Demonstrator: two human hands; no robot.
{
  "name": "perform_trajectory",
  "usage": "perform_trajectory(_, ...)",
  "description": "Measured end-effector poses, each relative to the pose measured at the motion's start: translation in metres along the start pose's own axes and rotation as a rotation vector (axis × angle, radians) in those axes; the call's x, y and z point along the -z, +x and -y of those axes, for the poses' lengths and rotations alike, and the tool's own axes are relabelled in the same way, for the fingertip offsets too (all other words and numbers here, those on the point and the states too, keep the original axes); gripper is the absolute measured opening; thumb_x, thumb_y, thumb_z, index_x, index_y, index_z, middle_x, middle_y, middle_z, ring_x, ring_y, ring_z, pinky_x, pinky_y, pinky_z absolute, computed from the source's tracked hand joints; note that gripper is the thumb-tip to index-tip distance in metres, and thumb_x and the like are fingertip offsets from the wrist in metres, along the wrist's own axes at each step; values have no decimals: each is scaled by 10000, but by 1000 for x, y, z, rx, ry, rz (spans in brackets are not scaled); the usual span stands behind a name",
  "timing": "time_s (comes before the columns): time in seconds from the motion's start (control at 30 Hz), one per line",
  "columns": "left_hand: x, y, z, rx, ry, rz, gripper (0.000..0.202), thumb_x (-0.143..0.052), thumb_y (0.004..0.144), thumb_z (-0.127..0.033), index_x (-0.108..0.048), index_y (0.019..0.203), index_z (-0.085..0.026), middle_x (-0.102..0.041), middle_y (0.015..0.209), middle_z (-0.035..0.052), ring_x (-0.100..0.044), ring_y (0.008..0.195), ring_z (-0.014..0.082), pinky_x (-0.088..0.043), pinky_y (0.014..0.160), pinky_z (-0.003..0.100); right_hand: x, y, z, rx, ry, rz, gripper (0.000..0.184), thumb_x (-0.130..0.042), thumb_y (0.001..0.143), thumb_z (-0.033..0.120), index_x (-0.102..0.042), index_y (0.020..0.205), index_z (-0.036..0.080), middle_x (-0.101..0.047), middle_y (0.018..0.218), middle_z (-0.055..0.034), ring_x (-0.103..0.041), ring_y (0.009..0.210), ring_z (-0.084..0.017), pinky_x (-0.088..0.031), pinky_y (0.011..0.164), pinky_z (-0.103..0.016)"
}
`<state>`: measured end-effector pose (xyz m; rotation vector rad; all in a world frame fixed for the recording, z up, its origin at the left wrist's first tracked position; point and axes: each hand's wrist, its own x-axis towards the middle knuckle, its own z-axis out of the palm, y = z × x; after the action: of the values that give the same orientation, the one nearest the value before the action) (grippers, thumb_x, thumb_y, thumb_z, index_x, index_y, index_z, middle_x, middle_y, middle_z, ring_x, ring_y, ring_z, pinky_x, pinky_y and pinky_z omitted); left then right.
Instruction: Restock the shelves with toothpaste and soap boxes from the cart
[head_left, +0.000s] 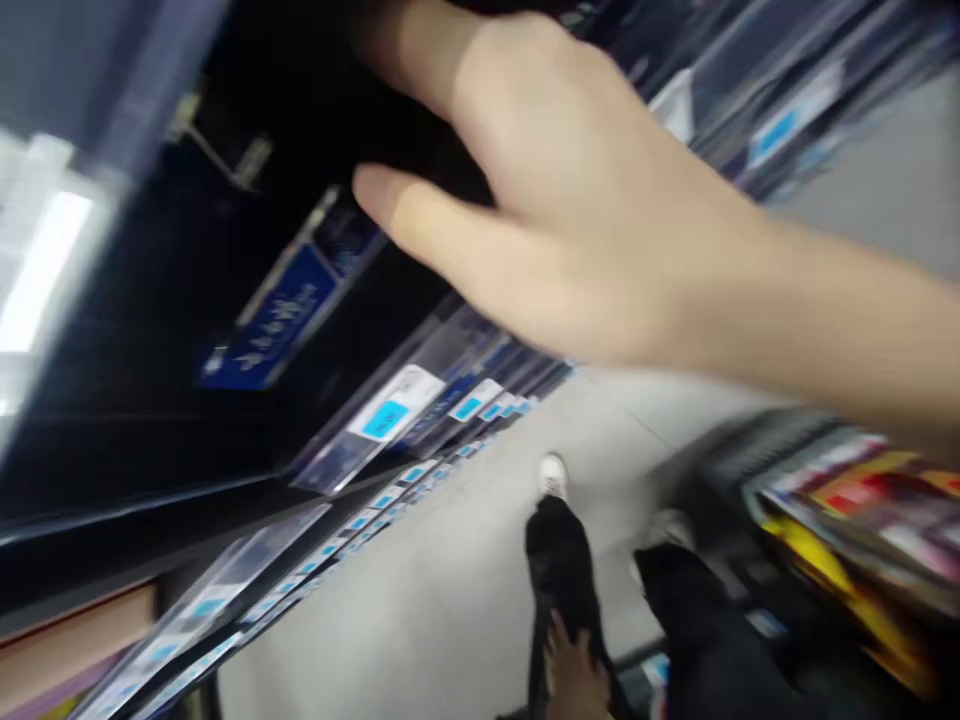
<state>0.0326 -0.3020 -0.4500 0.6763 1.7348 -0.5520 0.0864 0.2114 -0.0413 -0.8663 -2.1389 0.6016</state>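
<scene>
My right hand [570,180] reaches in from the right edge, back of the hand up, over a dark shelf [150,440]. Its thumb and index finger stand apart, with nothing visible between them. The other fingertips are lost in the dark shelf space. Below the thumb is a blue label [277,320] with white characters, too blurred to read. Low in the view, my left hand [576,665] hangs in front of my dark trouser leg, blurred, with its fingers slightly spread and nothing visible in it.
Shelf edges with white and blue price tags [390,405] run diagonally down the left. A dark basket or cart [731,450] at the right holds colourful packages [877,510]. My white shoe [553,474] stands on the pale floor [420,580].
</scene>
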Motion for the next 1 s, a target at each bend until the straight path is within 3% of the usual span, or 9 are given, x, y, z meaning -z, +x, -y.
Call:
perform_trajectory(0.07,19,-17,-12,11,217,0,618,-516,960,-367,-559,1556,-210,-199,1747,217,-374,1560,344,-299,1246,443,19,-67,-11,90,-42,-59,641,-188,1085,499,-593,1444,155,-633,1462,42,-357,1571,-196,-292,1277,-375)
perform_trajectory(0.13,34,-20,-19,-54,311,22,608,-453,992,-303,-520,1577,-152,-187,1743,254,-399,1547,370,-333,1242,462,26,-143,-36,62,-15,-22,352,-414,1077,273,-691,1293,239,-655,1464,6,-394,1562,-222,-376,1288,-452)
perform_trajectory(0.27,45,0,-26,-152,504,51,574,-402,1031,-257,-487,1587,-141,-249,1726,259,-413,1538,379,-344,1237,466,32,-317,-94,-314,-98,163,354,-465,1056,177,-647,1354,230,-723,1343,-110,-635,1353,-282,-589,1109,-545)
perform_trajectory(0.33,47,10,-27,-188,619,60,557,-403,1045,-281,-493,1579,-151,-281,1711,269,-437,1521,380,-378,1207,459,36,-394,-105,-507,-183,254,349,-474,1047,174,-672,1324,249,-727,1331,-123,-655,1307,-319,-610,1047,-582)
perform_trajectory(0.4,50,14,-29,-200,728,57,546,-401,1055,-305,-500,1573,-165,-299,1699,279,-474,1495,374,-421,1165,442,43,-452,-104,-664,-244,230,341,-481,1043,179,-685,1304,260,-725,1331,-125,-664,1274,-334,-607,1022,-604)
perform_trajectory(0.57,60,14,-48,-189,925,80,558,-374,1067,-341,-466,1589,-167,-345,1680,270,-519,1463,359,-443,1140,410,84,-521,-86,-910,-362,-42,399,-499,1032,182,-628,1398,278,-682,1405,-129,-641,1282,-343,-578,1028,-615)
perform_trajectory(0.77,66,9,-83,-229,1068,80,595,-241,1094,-369,-415,1616,-142,-334,1675,273,-530,1442,366,-484,1043,364,177,-570,-84,-1111,-627,-536,394,-585,1001,287,-622,1393,303,-641,1435,-112,-569,1364,-364,-443,1176,-663)
perform_trajectory(0.9,61,7,-97,-274,1166,56,588,-242,1087,-341,-464,1583,-117,-417,1617,270,-589,1379,347,-481,1033,350,228,-644,-102,-1340,-714,-850,487,-637,950,423,-567,1408,272,-580,1470,-133,-562,1358,-373,-494,1122,-641)
perform_trajectory(1.0,55,10,-99,-256,1241,71,592,-253,1084,-345,-445,1597,-121,-440,1597,277,-602,1365,344,-486,1042,356,240,-708,-121,-1566,-545,-956,664,-755,810,482,-551,1388,228,-590,1434,-179,-635,1239,-387,-560,1023,-630)
